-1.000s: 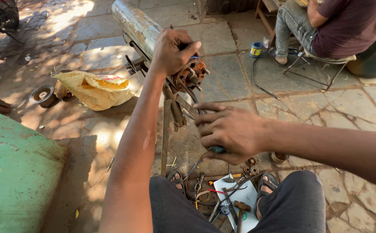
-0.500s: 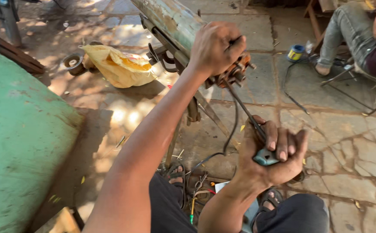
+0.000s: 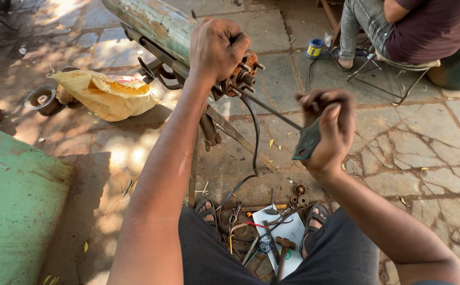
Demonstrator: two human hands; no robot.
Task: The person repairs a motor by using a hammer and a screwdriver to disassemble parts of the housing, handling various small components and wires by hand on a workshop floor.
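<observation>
My left hand (image 3: 216,48) grips the rusty end of a long greenish metal cylinder (image 3: 153,24), a motor-like body with bolts and copper parts (image 3: 243,76) at its end. My right hand (image 3: 329,129) is closed around the grey-green handle of a long screwdriver (image 3: 306,141). Its thin shaft (image 3: 267,110) runs up and left to the rusty end, just below my left hand. A black cable (image 3: 253,142) hangs from the cylinder's end down toward the ground between my legs.
Loose tools, a hammer (image 3: 282,253) and small parts lie on a white sheet (image 3: 288,232) between my sandalled feet. A yellow sack (image 3: 106,92) lies left, a green metal surface (image 3: 13,200) lower left. Another person (image 3: 414,26) sits on a chair upper right, by a wire spool (image 3: 314,47).
My right hand has risen with the screwdriver, and the shaft now points at the cylinder's rusty end. My left hand keeps its grip there. The view has shifted slightly.
</observation>
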